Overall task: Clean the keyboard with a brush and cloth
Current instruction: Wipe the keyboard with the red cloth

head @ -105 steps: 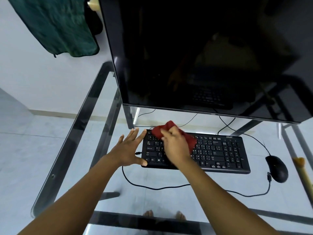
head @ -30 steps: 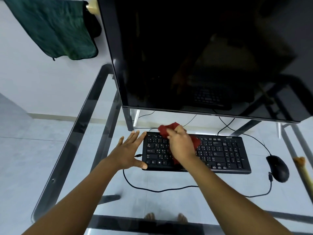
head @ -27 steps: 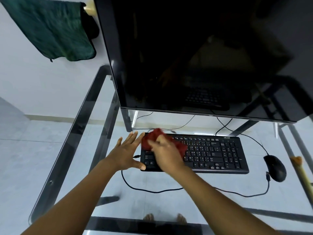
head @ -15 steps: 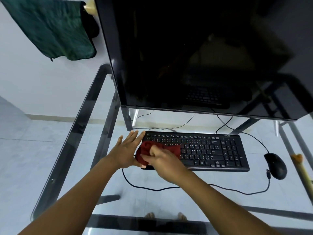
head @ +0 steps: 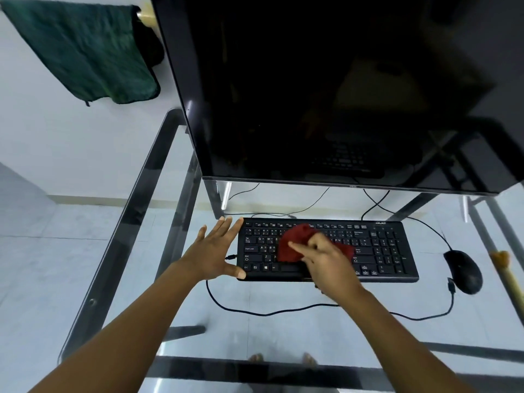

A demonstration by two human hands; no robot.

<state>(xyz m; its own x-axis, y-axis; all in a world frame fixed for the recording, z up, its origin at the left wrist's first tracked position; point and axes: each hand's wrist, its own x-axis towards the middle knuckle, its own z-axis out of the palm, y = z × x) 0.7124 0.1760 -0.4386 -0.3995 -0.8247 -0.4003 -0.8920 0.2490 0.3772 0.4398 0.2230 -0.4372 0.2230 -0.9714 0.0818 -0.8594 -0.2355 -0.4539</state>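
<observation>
keyboard (head: 382, 251), black, head view: flat on glass desk (head: 283, 336) below monitor (head: 312, 95), mouse (head: 463, 275) apart at its right; right hand (head: 331, 265), fingers curled, gripping red cloth (head: 292, 242) on middle keys; left hand (head: 215, 253), fingers straight, thumb splayed, touching keyboard's left end.

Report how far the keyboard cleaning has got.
Done: nothing provable; the keys show no dust either way. In hand: the right hand grips the cloth on the keyboard's left-middle keys, while the left hand braces its left end. Left: the right-side keys lie uncovered, and a stick at far right, maybe the brush, lies untouched.
</observation>
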